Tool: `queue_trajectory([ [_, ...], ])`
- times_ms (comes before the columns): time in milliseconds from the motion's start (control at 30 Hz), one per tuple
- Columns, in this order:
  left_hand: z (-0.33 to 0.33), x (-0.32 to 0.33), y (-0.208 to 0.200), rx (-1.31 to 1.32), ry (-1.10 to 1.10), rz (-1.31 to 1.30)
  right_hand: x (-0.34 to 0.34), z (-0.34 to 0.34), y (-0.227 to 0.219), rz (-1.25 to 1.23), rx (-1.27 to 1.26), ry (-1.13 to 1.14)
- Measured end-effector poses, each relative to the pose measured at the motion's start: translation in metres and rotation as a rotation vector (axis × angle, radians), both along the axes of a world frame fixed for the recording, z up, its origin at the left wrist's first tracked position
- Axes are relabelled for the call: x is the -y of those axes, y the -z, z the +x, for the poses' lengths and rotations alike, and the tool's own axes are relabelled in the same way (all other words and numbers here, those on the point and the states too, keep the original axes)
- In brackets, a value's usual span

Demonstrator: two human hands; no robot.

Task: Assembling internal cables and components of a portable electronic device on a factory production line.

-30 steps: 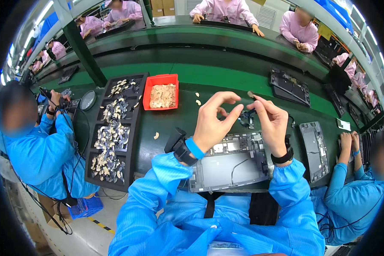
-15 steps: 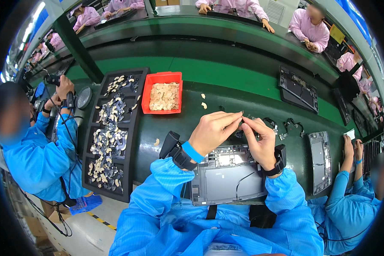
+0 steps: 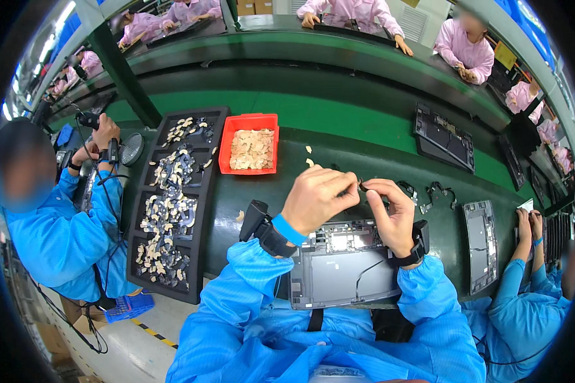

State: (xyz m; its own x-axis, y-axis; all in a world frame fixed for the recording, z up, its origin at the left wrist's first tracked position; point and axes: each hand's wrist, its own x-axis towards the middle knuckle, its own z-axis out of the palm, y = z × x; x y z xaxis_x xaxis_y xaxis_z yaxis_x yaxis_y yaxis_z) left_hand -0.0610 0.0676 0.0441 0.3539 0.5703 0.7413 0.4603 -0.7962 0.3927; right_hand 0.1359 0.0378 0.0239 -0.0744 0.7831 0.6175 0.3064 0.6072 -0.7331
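Note:
My left hand (image 3: 318, 199) and my right hand (image 3: 393, 207) meet above a dark laptop chassis (image 3: 338, 277) with exposed boards along its far side. Right thumb and fingers pinch a small dark part (image 3: 363, 186), mostly covered. The left fingertips are pinched together right beside it; whatever they grip is too small to make out. Just beyond the right hand lie black cable pieces (image 3: 438, 195). A black compartment tray (image 3: 197, 255) on the left holds many small dark parts with curved beige tabs. The red bin (image 3: 225, 150) next to it contains loose beige pieces.
Loose beige tabs (image 3: 309, 149) lie on the green bench (image 3: 338, 143). Another chassis (image 3: 482, 246) stands to the right, and stacked ones (image 3: 444, 137) sit farther back. Co-workers in blue sit on both sides; people in pink work across the line.
My left fingers have curled and drawn back slightly from the right fingertips, and both hands sit a little lower. The whole view has shifted slightly. The chassis stays in place beneath.

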Motion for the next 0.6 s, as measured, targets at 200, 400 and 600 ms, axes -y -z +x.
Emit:
queue_trajectory([
  [200, -0.07, -0.03, -0.012, 0.283, -0.477, -0.19, 0.006, 0.005, -0.002, -0.415, -0.345, -0.18],
  [400, -0.04, -0.024, -0.013, 0.108, -0.319, 0.164, 0.001, -0.001, 0.002, -0.467, -0.284, -0.106],
  [600, 0.009, -0.003, 0.011, -0.059, 0.034, 0.156, 0.002, 0.007, 0.015, -0.477, -0.174, -0.173],
])
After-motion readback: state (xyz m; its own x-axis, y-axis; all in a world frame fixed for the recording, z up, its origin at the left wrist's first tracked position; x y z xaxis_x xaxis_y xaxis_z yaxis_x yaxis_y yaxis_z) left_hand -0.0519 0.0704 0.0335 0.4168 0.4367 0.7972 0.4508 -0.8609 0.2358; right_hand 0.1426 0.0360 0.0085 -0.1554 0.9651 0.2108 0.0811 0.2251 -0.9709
